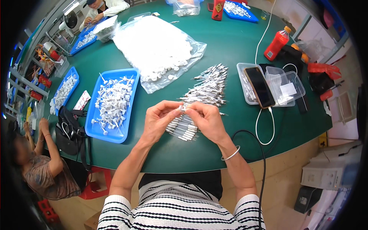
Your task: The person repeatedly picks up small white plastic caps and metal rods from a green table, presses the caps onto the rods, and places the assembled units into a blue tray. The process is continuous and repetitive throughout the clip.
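Observation:
Both hands meet over the near middle of the green table (161, 163). My left hand (158, 119) and my right hand (209, 120) are closed, fingertips pinched around one small white plastic piece (181, 109) between them. Its exact shape is mostly hidden by the fingers. Just below the hands lies a row of thin white-and-grey rods (183, 129). Beyond them spreads a loose pile of similar rods (209, 86). On the left, a blue tray (111, 137) holds many thin rods with white caps. A clear bag (199, 50) full of small white caps lies open behind it.
On the right are a phone (258, 87) with a white cable, clear plastic boxes (297, 90) and a red bottle (276, 44). A black bag (69, 132) sits left of the tray. Two other people work at the left and far side. A black cable (264, 165) hangs near my right arm.

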A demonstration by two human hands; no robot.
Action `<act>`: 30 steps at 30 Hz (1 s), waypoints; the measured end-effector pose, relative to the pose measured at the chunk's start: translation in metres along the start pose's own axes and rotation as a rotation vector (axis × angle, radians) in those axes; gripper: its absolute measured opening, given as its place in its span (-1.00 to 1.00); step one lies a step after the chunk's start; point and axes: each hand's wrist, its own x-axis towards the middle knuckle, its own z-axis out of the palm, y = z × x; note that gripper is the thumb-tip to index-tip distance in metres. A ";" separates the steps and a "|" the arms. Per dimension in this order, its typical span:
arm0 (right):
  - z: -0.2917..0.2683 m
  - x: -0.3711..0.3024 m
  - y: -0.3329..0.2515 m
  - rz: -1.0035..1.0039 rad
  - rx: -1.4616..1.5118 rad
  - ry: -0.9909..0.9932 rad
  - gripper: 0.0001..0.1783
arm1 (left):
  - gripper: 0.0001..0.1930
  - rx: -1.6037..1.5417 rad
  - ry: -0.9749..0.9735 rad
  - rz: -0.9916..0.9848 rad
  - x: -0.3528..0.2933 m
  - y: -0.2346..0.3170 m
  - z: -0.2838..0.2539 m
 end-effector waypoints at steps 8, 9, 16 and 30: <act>0.015 0.000 -0.001 -0.253 -0.236 0.182 -0.91 | -0.81 -0.054 0.007 0.027 0.000 -0.003 -0.002; 0.019 0.001 0.000 -0.281 -0.233 0.189 -0.92 | -0.80 -0.050 0.003 0.035 0.000 -0.004 -0.003; 0.015 0.003 0.002 -0.178 -0.099 0.109 -0.89 | -0.78 -0.005 0.020 0.102 -0.003 0.001 -0.003; 0.008 0.005 -0.002 -0.239 -0.157 0.014 -0.86 | -0.77 -0.212 0.038 0.052 -0.004 0.002 0.006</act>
